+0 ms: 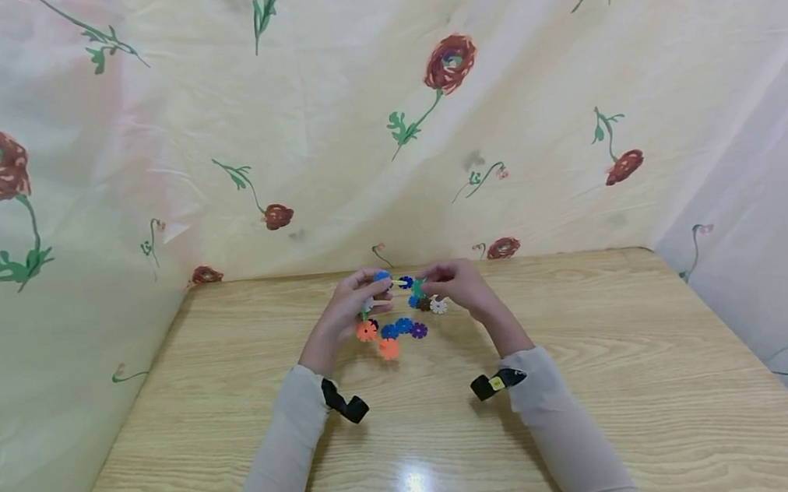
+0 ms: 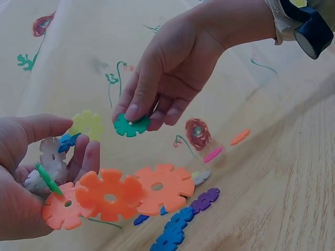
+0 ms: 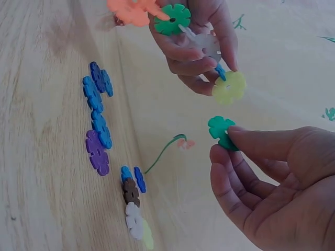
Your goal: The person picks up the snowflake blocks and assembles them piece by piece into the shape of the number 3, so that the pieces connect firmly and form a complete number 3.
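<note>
My left hand (image 1: 350, 303) holds a chain of notched, flower-shaped interlocking discs above the table. Orange discs (image 2: 109, 196) make up one end, then come a green disc (image 3: 173, 19), whitish discs (image 2: 53, 156), a small blue disc (image 2: 69, 141) and a yellow disc (image 2: 88, 124) at the other end. Thumb and fingers close around the whitish part. Facing it, my right hand (image 1: 464, 285) pinches a single green disc (image 3: 220, 128) between thumb and fingertips. A gap separates that disc from the yellow one.
On the wooden table (image 1: 659, 379) lie several loose discs, among them purple (image 3: 97, 152), blue (image 3: 101, 129), brown (image 3: 131, 192) and white (image 3: 134, 221) ones. A flower-patterned cloth (image 1: 354, 109) hangs behind the far edge. Black wrist cameras sit on both sleeves.
</note>
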Demonstrator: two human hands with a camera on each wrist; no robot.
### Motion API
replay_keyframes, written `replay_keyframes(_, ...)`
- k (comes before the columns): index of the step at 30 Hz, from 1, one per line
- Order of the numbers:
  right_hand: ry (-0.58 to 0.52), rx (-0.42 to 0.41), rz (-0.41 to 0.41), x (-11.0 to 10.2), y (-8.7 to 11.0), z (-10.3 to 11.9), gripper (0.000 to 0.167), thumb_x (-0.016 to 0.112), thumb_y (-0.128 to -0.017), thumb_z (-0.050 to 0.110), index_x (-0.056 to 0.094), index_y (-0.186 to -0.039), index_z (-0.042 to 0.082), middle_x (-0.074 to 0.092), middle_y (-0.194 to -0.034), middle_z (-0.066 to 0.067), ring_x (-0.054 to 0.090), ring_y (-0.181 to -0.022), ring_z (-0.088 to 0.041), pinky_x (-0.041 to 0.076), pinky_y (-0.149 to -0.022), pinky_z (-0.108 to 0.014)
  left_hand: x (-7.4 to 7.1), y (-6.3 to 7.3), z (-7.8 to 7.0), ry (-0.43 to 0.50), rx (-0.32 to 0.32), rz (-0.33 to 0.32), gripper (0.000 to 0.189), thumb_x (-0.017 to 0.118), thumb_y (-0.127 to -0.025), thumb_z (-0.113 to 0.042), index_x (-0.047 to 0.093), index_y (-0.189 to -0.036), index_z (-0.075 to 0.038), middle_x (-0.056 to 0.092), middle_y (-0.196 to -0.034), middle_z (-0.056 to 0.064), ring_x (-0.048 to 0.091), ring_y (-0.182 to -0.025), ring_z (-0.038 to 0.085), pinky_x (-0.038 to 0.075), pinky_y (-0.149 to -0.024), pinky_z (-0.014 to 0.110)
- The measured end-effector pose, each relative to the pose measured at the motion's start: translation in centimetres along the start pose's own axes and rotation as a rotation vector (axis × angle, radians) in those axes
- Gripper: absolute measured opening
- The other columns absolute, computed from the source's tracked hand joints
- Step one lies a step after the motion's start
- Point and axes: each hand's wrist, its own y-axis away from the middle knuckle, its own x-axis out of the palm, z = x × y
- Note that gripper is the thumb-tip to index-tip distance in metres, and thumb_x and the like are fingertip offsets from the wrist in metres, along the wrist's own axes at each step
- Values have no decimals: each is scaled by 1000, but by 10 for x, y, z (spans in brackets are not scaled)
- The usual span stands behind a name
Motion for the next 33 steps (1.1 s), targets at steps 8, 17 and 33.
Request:
replay_keyframes(8, -89, -25, -32, 2, -1, 1, 23, 71, -94, 3, 67, -113, -9, 73, -94, -11, 71, -83, -21, 62, -84, -49, -2, -1, 1, -2, -4, -3, 17, 63, -102, -14, 59, -119, -8, 61, -99, 0, 64, -89, 13, 51, -108, 54)
replay_keyframes(17, -149, -6, -39, 5, -2, 2, 20, 70, -95, 2, 65, -110, -8, 76, -90, -8, 75, -84, -24, 57, -90, -61, -5, -1, -1, 23, 5, -29, 12, 63, -102, -13, 61, -113, -10, 63, -98, 2, 65, -86, 12, 41, -114, 62)
replay_keyframes(33, -156, -42, -50, 8, -3, 2, 26, 70, -96, 7, 69, -120, -5, 75, -103, -22, 73, -78, -11, 61, -86, -53, -6, -2, -1, -1, 9, -22, 13, 64, -102, -14, 61, -114, -10, 62, -97, 0, 65, -87, 12, 58, -101, 46)
